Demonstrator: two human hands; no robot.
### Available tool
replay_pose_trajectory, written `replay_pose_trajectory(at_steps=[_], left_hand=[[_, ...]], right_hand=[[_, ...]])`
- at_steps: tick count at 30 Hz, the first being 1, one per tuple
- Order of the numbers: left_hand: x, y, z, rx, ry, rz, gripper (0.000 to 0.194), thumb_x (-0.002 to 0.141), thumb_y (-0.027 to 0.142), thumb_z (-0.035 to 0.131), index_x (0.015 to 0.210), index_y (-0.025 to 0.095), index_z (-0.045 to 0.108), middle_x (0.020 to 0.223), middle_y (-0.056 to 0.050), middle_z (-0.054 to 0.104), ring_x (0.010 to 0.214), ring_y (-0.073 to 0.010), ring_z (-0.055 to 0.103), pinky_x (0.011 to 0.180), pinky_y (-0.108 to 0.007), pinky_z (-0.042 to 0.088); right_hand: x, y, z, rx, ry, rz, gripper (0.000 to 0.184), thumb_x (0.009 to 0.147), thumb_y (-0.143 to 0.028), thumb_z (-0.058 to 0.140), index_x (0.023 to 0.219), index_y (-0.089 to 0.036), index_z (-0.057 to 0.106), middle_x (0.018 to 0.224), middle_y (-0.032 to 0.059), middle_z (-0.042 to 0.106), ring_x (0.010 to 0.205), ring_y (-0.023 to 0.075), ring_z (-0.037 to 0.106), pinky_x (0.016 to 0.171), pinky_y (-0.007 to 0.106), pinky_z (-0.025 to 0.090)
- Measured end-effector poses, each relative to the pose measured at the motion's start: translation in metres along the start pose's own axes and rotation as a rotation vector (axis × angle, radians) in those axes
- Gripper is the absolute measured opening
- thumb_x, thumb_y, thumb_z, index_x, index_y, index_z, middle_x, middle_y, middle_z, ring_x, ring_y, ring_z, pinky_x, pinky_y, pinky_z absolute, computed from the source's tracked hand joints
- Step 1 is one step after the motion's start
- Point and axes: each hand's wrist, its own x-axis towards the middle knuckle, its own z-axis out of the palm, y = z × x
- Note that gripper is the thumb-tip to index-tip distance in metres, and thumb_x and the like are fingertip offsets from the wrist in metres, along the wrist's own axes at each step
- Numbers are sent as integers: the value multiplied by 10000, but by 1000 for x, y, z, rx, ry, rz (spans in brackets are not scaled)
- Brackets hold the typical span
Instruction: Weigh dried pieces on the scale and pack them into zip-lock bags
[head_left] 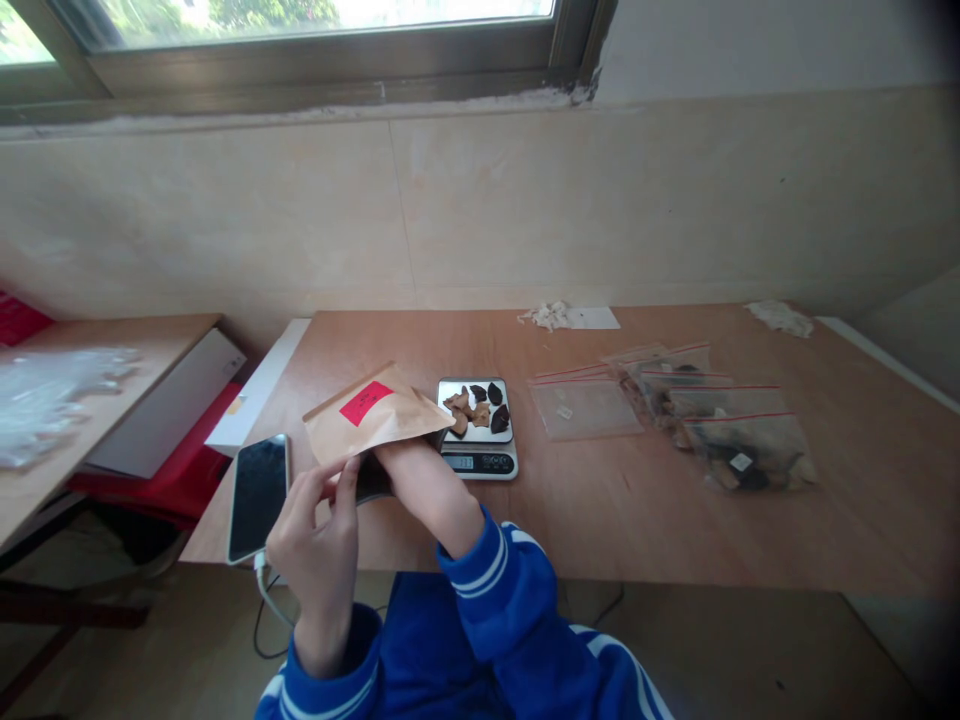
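The left hand (316, 532) pinches one paper pouch (405, 406), the right hand (409, 470) inside (grip hidden), near one scale (489, 463).

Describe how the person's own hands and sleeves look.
The left sleeve and right sleeve are blue, with white stripes around the cuffs; white bands also run along the right one. The left hand is ungloved. The right hand is mostly hidden, its visible part bare.
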Motion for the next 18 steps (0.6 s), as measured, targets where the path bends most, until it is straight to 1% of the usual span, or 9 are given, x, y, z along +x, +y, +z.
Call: replay_pose_trajectory(at_steps=[2, 3, 4, 6, 8, 10, 12, 15, 18], left_hand=[[4, 0, -1, -2, 10, 19, 175, 867, 355, 632, 855, 193, 697, 703, -10, 632, 630, -136, 576, 613, -248, 416], [6, 0, -1, -4, 18, 23, 176, 868, 355, 631, 857, 192, 697, 710, -10, 631, 631, -134, 574, 614, -247, 416], [8, 0, -2, -6, 26, 20, 180, 868, 360, 631, 861, 192, 698, 715, -10, 630, 630, -132, 573, 613, -247, 415], [12, 0, -2, -4, 43, 6, 192, 861, 378, 640, 860, 196, 701, 717, -8, 630, 629, -132, 574, 604, -249, 407], [16, 1, -3, -3, 60, -11, 202, 854, 392, 648, 850, 199, 706, 706, -6, 623, 634, -134, 578, 597, -252, 401], [20, 1, -5, -8, 71, -28, 209, 849, 399, 654, 851, 198, 710, 694, -4, 611, 631, -133, 575, 594, -252, 402], [22, 2, -6, -12, 79, -44, 212, 846, 402, 658, 855, 197, 713, 690, -1, 602, 620, -126, 566, 592, -250, 406], [23, 1, -6, -16, 89, -44, 209, 845, 395, 660, 865, 194, 714, 699, 2, 599, 625, -119, 560, 594, -241, 413], [23, -1, -5, -22, 86, -32, 204, 846, 383, 662, 875, 189, 715, 703, 3, 601, 628, -116, 558, 595, -236, 418]], right_hand=[[-15, -11, -20, 52, -65, 79, 313, 891, 0, 377, 983, -135, 643, 1028, 120, 684, 940, 244, 652, 828, 359, 526], [-22, -15, -28, 81, -45, 95, 317, 892, 10, 369, 928, -152, 639, 958, 90, 685, 888, 220, 651, 786, 327, 526], [-28, -19, -35, 122, 5, 90, 315, 895, 13, 370, 893, -168, 628, 914, 63, 678, 864, 200, 645, 769, 304, 521], [-40, -20, -44, 251, 180, 50, 261, 916, -29, 414, 897, -195, 614, 918, 28, 668, 888, 168, 635, 795, 273, 510], [-53, -11, -49, 414, 354, 56, 146, 931, -130, 500, 923, -215, 619, 927, 6, 677, 871, 148, 646, 802, 253, 513], [-66, 9, -51, 513, 500, 139, 56, 908, -229, 582, 909, -222, 637, 913, 3, 693, 839, 149, 661, 788, 254, 520], [-79, 37, -48, 518, 575, 260, 75, 877, -281, 624, 857, -216, 657, 875, 13, 702, 824, 169, 666, 777, 276, 520], [-91, 81, -37, 451, 579, 428, 111, 856, -293, 619, 835, -194, 664, 834, 38, 697, 775, 193, 650, 735, 312, 511], [-94, 109, -25, 232, 532, 478, 70, 835, -203, 604, 805, -184, 664, 815, 46, 673, 771, 208, 608, 726, 337, 482]])
